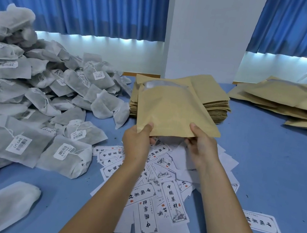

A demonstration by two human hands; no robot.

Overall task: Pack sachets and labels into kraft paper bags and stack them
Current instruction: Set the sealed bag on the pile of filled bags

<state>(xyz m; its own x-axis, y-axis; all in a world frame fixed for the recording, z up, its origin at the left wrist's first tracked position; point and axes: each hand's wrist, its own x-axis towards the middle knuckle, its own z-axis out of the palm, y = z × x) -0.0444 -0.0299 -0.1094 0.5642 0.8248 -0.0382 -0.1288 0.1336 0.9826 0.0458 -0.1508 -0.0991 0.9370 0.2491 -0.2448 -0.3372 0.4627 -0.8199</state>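
Grip: pinching kraft bag (174, 111) at near corners with left hand (137, 141) and right hand (201, 148), thumbs on top. Oriented long axis away from body, mouth apparently far. Held above labels (158, 195); sachets (33, 100) off left, nearer left hand.

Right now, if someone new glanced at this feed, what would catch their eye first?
First the kraft bag held up at centre, with the left hand and right hand gripping its near edge. Next the big heap of grey sachets filling the left of the blue table. Then the white labels scattered under the forearms, and the bag stack just behind.
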